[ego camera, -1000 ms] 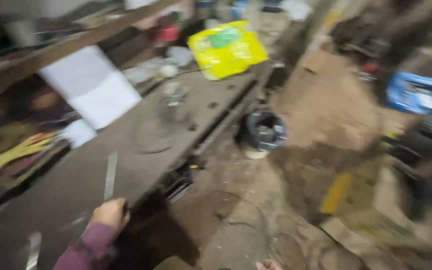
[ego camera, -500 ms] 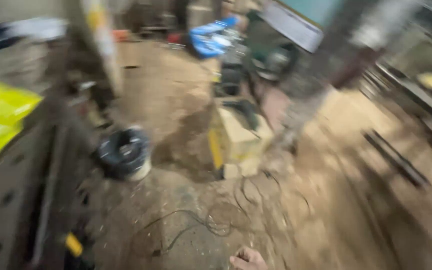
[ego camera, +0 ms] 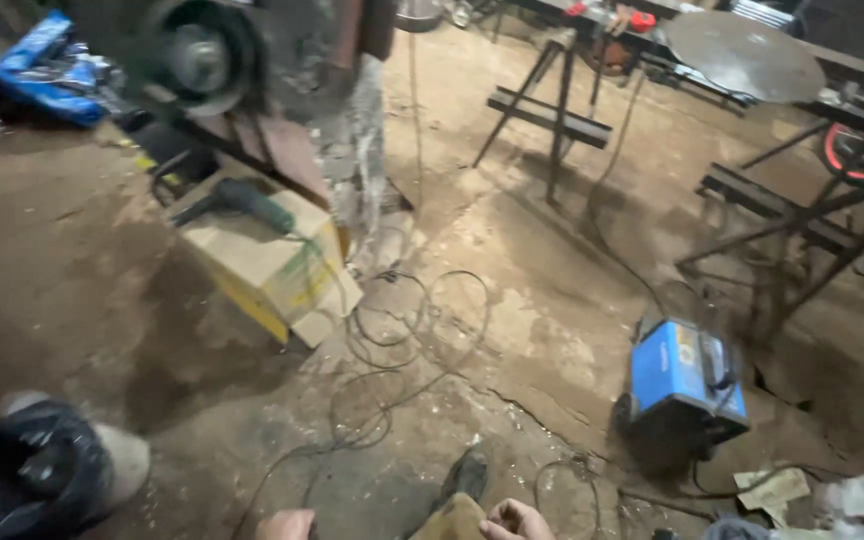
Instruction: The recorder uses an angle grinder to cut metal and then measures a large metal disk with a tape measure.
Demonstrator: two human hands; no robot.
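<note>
At about 8 o'clock in the head view a black bucket [ego camera: 37, 470] sits on the dirt floor [ego camera: 82, 290], blurred and cut by the frame edge; at 10 o'clock a cardboard box [ego camera: 272, 265] stands near a spattered post [ego camera: 352, 150], and a green-bodied power tool [ego camera: 237, 200] lies across its top, long axis running from upper right to lower left, the dark nose pointing toward 9 o'clock; thin black cables [ego camera: 402, 330] loop over the floor from the box toward 6 o'clock.

At the bottom edge the left hand [ego camera: 287, 524] shows only as a rounded patch of knuckles; I cannot tell whether it is open or closed, and nothing is seen in it; a dark shoe [ego camera: 467, 475] stands between the hands; the right hand [ego camera: 514, 521] is loosely curled, fingers bent inward, empty as far as the frame shows. The nearest things are the cables, just beyond the shoe toward 12 o'clock, roughly midway between both hands; the left hand is nearer the box and its tool, which lie toward 11 o'clock.

At 4 o'clock a blue welding machine [ego camera: 687, 375] sits on the floor, well apart from the right hand; steel trestles [ego camera: 552, 110] stand at 1 o'clock.
</note>
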